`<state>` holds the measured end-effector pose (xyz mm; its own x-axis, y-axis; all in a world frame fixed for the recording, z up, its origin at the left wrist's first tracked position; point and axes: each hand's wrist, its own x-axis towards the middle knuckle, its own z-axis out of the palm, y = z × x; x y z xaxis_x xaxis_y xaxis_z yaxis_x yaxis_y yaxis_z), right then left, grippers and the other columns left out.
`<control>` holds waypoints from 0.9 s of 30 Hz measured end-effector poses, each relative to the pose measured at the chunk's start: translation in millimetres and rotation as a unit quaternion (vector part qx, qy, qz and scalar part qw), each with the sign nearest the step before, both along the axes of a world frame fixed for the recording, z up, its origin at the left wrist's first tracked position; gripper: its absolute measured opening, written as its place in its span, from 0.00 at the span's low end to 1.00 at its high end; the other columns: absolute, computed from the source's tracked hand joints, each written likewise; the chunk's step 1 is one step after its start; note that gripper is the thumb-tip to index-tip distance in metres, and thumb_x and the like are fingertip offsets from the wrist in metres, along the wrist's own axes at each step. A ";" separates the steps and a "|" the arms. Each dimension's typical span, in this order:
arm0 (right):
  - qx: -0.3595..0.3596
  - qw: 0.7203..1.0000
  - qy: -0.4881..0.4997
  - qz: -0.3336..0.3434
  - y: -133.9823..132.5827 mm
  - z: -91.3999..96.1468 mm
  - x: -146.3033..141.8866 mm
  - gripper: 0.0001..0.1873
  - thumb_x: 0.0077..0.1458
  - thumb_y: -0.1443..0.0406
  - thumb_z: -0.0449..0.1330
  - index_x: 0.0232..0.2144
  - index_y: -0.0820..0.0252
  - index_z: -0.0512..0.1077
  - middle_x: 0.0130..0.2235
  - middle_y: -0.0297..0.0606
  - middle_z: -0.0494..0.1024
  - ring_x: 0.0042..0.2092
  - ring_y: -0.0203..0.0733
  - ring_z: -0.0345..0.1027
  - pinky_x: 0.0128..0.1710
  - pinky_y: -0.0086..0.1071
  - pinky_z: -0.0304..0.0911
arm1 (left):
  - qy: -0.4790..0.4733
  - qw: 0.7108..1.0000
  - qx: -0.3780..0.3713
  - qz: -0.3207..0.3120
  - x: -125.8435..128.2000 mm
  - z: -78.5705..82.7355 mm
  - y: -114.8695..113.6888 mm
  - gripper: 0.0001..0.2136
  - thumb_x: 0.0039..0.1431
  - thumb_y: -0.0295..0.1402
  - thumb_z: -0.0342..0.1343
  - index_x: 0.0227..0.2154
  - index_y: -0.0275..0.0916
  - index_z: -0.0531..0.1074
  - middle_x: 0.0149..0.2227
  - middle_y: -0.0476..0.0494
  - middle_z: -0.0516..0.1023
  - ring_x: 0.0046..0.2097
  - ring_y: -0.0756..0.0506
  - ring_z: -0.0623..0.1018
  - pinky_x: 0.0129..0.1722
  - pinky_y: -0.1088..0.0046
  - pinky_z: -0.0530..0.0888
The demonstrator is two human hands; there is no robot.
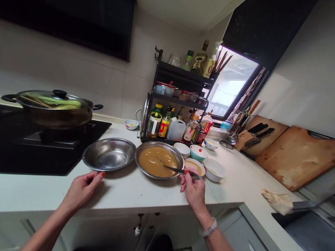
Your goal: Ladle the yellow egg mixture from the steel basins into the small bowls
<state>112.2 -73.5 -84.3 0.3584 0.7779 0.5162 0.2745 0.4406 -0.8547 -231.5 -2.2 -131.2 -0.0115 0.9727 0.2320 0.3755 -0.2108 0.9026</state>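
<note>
My right hand [193, 190] grips the dark handle of a spoon [176, 169]. The spoon's head dips into a tan, batter-like liquid [148, 159] in a round metal dish [136, 160]. On the left, my left hand [81, 190] is closed, thumb and fingers pinched at the near rim of a bare metal plate [109, 155]. Both metal dishes stand side by side on the white counter. Just behind my right hand, a white bowl [201, 165] holds similar pale liquid, partly hidden by the hand.
A lidded pan [51, 115] sits on the black stove [52, 161] at left. Behind the dishes stands a black rack [184, 79] with bottles. Several small bowls [215, 170] cluster to the right. Farther right are a knife block [246, 140], cutting boards [304, 156], a cloth [277, 201] and the sink [311, 236].
</note>
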 end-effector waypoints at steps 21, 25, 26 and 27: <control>0.042 0.973 0.206 -0.094 -16.4 33.7 31.7 0.20 0.43 0.56 0.68 0.33 0.61 0.67 0.19 0.30 0.72 0.18 0.31 0.62 0.13 0.21 0.57 | 0.016 1.000 0.005 0.001 -1.3 0.0 -2.5 0.21 0.52 0.51 0.51 0.15 0.42 0.56 0.14 0.55 0.56 0.20 0.52 0.55 0.18 0.77 0.55; 0.043 0.971 0.204 -0.115 -23.0 40.6 43.8 0.19 0.42 0.57 0.68 0.32 0.61 0.68 0.20 0.31 0.73 0.18 0.32 0.63 0.13 0.22 0.57 | 0.011 1.000 0.004 -0.002 -2.6 -2.6 -0.7 0.21 0.52 0.51 0.50 0.15 0.41 0.56 0.14 0.55 0.55 0.20 0.53 0.55 0.18 0.77 0.55; 0.044 0.971 0.202 -0.123 -25.1 42.1 48.4 0.19 0.42 0.57 0.68 0.32 0.61 0.68 0.20 0.32 0.73 0.18 0.32 0.63 0.13 0.22 0.57 | 0.011 1.000 0.005 -0.002 -2.7 -3.0 -0.2 0.21 0.53 0.51 0.50 0.15 0.41 0.56 0.14 0.55 0.55 0.20 0.53 0.55 0.18 0.77 0.55; 0.046 0.970 0.200 -0.131 -27.4 43.6 53.6 0.19 0.41 0.57 0.68 0.31 0.61 0.68 0.20 0.32 0.74 0.19 0.33 0.64 0.14 0.23 0.57 | 0.012 1.000 0.006 -0.002 -2.6 -3.2 0.1 0.21 0.53 0.51 0.50 0.15 0.41 0.56 0.14 0.55 0.55 0.20 0.53 0.55 0.18 0.77 0.55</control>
